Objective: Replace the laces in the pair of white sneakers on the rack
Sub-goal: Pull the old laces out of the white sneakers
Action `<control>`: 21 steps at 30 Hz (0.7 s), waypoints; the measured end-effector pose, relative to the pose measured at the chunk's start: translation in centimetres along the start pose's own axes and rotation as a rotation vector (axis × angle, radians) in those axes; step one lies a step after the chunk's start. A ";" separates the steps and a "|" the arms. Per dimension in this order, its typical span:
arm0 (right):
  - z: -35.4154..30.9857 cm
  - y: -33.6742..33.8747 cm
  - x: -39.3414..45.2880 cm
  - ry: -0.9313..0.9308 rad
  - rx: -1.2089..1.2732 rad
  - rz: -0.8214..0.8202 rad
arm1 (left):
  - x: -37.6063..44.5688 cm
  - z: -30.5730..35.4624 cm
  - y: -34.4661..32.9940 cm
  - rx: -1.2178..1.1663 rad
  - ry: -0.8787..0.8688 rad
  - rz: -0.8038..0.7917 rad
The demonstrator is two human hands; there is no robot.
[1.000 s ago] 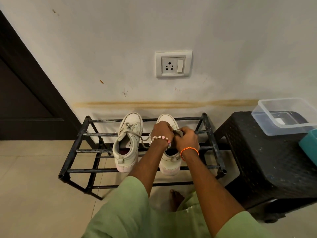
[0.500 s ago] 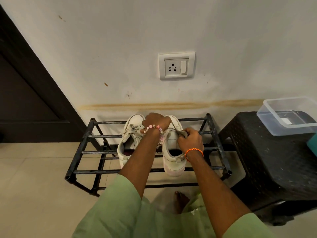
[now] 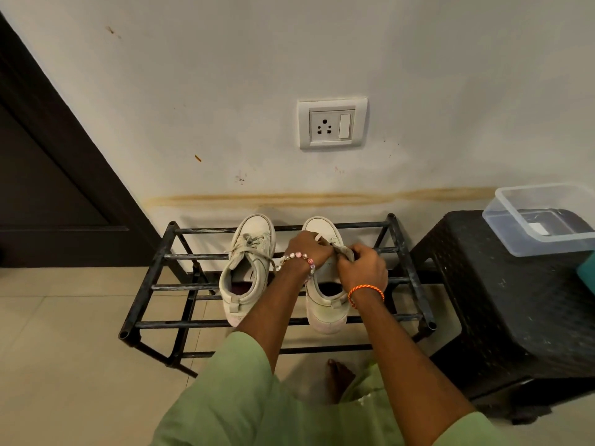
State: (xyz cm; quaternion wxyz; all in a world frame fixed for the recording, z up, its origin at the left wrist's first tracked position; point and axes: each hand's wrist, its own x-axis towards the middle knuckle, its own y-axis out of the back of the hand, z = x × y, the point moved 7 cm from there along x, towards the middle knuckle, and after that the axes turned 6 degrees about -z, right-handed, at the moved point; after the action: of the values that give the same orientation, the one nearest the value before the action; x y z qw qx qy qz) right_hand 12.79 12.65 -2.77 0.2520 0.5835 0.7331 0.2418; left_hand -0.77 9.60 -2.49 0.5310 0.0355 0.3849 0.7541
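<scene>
Both hands down over the right sneaker on the black metal rack, hiding most of its lace and tongue. Left hand curled over the eyelet area, grip hidden from here, impossible to tell what the fingers hold. Right hand pinching a greyish bit of lace at the shoe's throat. Left sneaker just beside, laced and untouched, toe toward the wall. Off to the right, on a black plastic stool, a clear plastic tub, cut off at the frame edge, something small and white inside, too faint to name. Teal object barely peeking in.
</scene>
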 end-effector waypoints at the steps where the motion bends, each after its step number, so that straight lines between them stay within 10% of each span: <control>1: 0.0 0.0 -0.1 -0.004 0.001 0.006 | 0.0 0.0 -0.1 -0.001 0.018 -0.015; 21: -0.2 -0.2 -0.3 -0.002 -0.014 -0.005 | -0.7 1.9 5.5 -0.183 0.015 0.098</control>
State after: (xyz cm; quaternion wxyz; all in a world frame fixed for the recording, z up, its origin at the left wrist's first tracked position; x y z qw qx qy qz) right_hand 12.53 12.34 -2.72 0.2573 0.5802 0.7327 0.2459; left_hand -3.86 9.22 2.49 0.4915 -0.0001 0.3161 0.8115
